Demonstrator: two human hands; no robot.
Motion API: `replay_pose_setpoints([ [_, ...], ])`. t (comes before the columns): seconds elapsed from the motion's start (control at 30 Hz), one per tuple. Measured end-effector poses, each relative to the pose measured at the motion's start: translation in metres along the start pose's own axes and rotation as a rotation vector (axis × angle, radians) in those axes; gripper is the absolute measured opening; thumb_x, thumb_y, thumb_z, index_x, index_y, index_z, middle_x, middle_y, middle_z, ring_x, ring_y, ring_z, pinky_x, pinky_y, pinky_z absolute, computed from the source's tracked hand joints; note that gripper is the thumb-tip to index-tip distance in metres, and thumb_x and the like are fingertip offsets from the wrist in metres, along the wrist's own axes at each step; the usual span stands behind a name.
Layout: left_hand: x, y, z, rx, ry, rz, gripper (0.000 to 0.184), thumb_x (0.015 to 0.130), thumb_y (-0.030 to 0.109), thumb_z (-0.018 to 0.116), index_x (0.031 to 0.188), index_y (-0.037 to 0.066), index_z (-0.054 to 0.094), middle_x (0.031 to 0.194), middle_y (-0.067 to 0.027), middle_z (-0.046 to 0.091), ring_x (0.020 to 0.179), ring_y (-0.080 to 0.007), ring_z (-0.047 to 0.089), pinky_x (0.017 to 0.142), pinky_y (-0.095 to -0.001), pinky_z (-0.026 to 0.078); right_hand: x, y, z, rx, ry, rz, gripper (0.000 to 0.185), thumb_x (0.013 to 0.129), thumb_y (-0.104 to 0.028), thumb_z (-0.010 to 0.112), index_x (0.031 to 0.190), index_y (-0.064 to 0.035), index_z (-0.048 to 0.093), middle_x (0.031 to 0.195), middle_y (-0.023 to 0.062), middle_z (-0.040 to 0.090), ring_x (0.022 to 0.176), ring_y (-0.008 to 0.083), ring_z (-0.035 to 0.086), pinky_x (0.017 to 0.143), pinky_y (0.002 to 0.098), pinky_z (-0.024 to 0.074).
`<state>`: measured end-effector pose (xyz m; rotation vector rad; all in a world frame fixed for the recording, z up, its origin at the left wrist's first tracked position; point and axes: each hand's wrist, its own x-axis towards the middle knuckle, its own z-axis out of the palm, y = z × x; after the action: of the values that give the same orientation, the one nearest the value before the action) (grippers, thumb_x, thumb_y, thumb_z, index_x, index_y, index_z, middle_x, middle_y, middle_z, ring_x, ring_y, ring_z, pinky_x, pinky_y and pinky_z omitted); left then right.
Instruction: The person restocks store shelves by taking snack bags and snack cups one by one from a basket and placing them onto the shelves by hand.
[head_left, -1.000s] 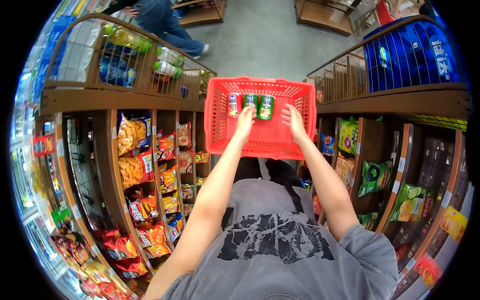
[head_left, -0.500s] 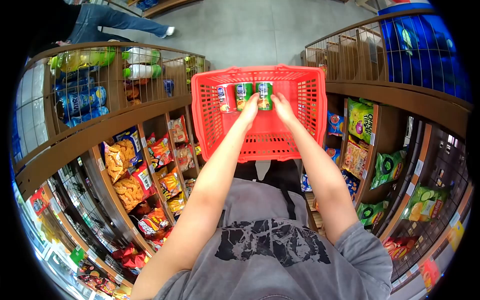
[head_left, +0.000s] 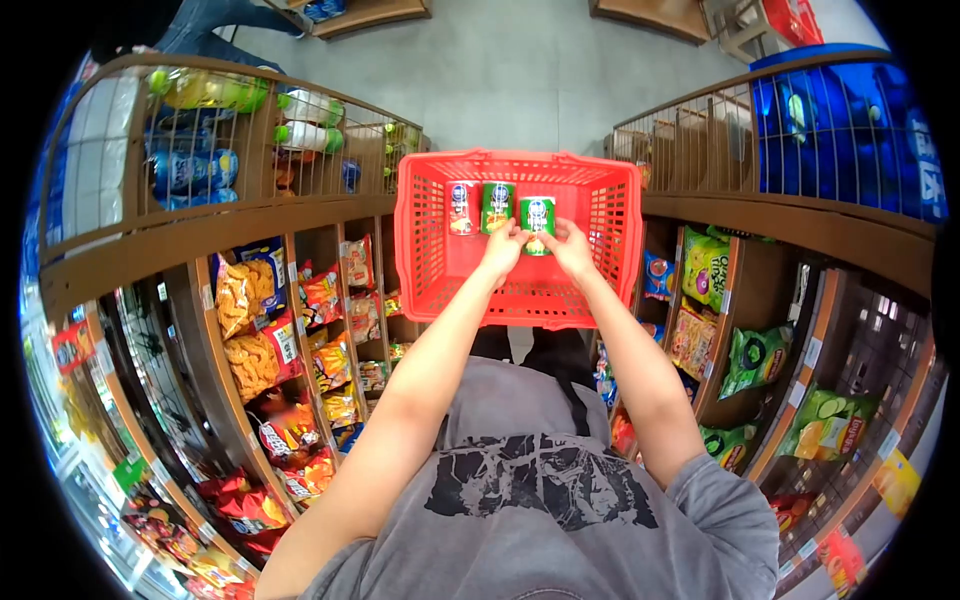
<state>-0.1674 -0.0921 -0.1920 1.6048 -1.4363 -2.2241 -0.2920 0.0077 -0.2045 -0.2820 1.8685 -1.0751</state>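
Inside a red plastic shopping basket, a green can with a round blue logo is tilted toward me between my hands. My left hand pinches its lower left edge with thumb and fingers. On the opposite lower edge, my right hand grips the same can. Another green can lies to its left, apart from it. Beside that one, at the basket's left, is a red and white can. The fingertips partly cover the bottom of the held can.
Shelves of bagged snacks line the left side, and more snack bags fill the right. Wire-fronted racks flank the basket, with drink bottles in the left one. Grey floor lies beyond. A person's jeans-clad leg is at upper left.
Both hands have drawn the right-hand green can toward me, away from the other two cans. The fingers have shifted to its lower end. The person's leg at upper left has moved.
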Motion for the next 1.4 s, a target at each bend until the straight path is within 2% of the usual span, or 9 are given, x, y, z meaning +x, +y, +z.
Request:
replay_pose_setpoints([
  [0.03,-0.007,0.004,0.001,0.017,0.02,0.032,0.057,0.098,0.017,0.055,0.146,-0.006,0.033,0.12,-0.0103,0.057,0.107,-0.0162,0.055,0.091,-0.0276,0.045,-0.009,-0.011,-0.004,0.031,-0.024,-0.003,0.057,0.084,-0.016,0.076,0.13,0.0043,0.051,0.121,0.0193,0.063,0.112,0.0243,0.062,0.094,0.0342,0.051],
  [0.13,-0.029,0.02,0.0,-0.029,-0.036,0.072,0.052,0.098,0.017,0.057,0.142,-0.004,0.041,0.117,-0.0091,0.058,0.104,-0.0148,0.055,0.089,-0.0276,0.045,-0.027,-0.029,-0.012,0.022,-0.051,-0.074,0.056,0.085,-0.017,0.075,0.13,0.0043,0.051,0.123,0.0194,0.062,0.113,0.0247,0.061,0.095,0.0344,0.0509],
  [0.2,-0.042,0.025,0.005,-0.091,-0.014,0.121,0.048,0.097,0.018,0.058,0.139,-0.001,0.043,0.121,-0.0108,0.057,0.108,-0.0158,0.055,0.092,-0.029,0.045,-0.04,-0.046,-0.019,0.03,-0.097,-0.117,0.057,0.085,-0.018,0.076,0.13,0.0046,0.05,0.124,0.02,0.061,0.114,0.0248,0.06,0.095,0.0345,0.0509],
  [0.3,-0.08,0.053,0.012,-0.232,0.071,0.233,0.053,0.095,0.018,0.062,0.14,0.001,0.038,0.133,-0.0164,0.052,0.121,-0.0196,0.052,0.101,-0.0326,0.043,-0.062,-0.081,-0.028,0.044,-0.212,-0.169,0.059,0.089,-0.022,0.071,0.136,0.0029,0.046,0.131,0.0211,0.056,0.121,0.0255,0.055,0.1,0.0373,0.0465],
  [0.57,-0.159,0.076,0.007,-0.355,0.236,0.51,0.072,0.088,0.02,0.073,0.144,-0.001,0.032,0.136,-0.018,0.05,0.128,-0.0235,0.047,0.107,-0.0367,0.039,-0.103,-0.146,-0.021,-0.041,-0.363,-0.432,0.055,0.087,-0.014,0.072,0.134,0.0012,0.05,0.126,0.018,0.061,0.113,0.0243,0.061,0.094,0.0355,0.0509],
  [0.7,-0.202,0.093,-0.012,-0.3,0.336,0.592,0.067,0.088,0.018,0.071,0.143,-0.003,0.037,0.136,-0.0172,0.052,0.127,-0.0243,0.05,0.108,-0.0379,0.038,-0.129,-0.177,-0.003,-0.042,-0.482,-0.555,0.055,0.088,-0.011,0.071,0.136,0.0021,0.047,0.128,0.0179,0.06,0.112,0.0241,0.062,0.095,0.035,0.0511],
  [0.97,-0.27,0.102,-0.073,-0.211,0.647,0.861,0.064,0.087,0.018,0.072,0.14,-0.001,0.042,0.13,-0.0191,0.057,0.121,-0.0246,0.055,0.104,-0.036,0.044,-0.191,-0.23,0.066,-0.062,-0.638,-0.716,0.056,0.088,-0.012,0.069,0.137,0.0031,0.045,0.127,0.0199,0.06,0.116,0.0259,0.06,0.098,0.0374,0.0499],
  [1.27,-0.422,0.095,-0.17,-0.259,0.788,1.019,0.057,0.09,0.011,0.067,0.14,-0.003,0.042,0.133,-0.019,0.056,0.122,-0.023,0.055,0.105,-0.0345,0.043,-0.322,-0.282,0.172,0.06,-0.981,-0.899,0.053,0.09,-0.007,0.066,0.137,0.0031,0.043,0.129,0.0179,0.058,0.119,0.023,0.057,0.101,0.0344,0.0472],
  [1.4,-0.497,0.095,-0.21,-0.127,0.938,1.106,0.056,0.093,0.016,0.066,0.139,-0.003,0.043,0.129,-0.0174,0.058,0.119,-0.0228,0.056,0.102,-0.0351,0.045,-0.379,-0.303,0.218,0.124,-1.088,-1.012,0.053,0.09,-0.006,0.066,0.137,0.0033,0.043,0.128,0.0178,0.058,0.117,0.0223,0.058,0.099,0.0336,0.0479],
])
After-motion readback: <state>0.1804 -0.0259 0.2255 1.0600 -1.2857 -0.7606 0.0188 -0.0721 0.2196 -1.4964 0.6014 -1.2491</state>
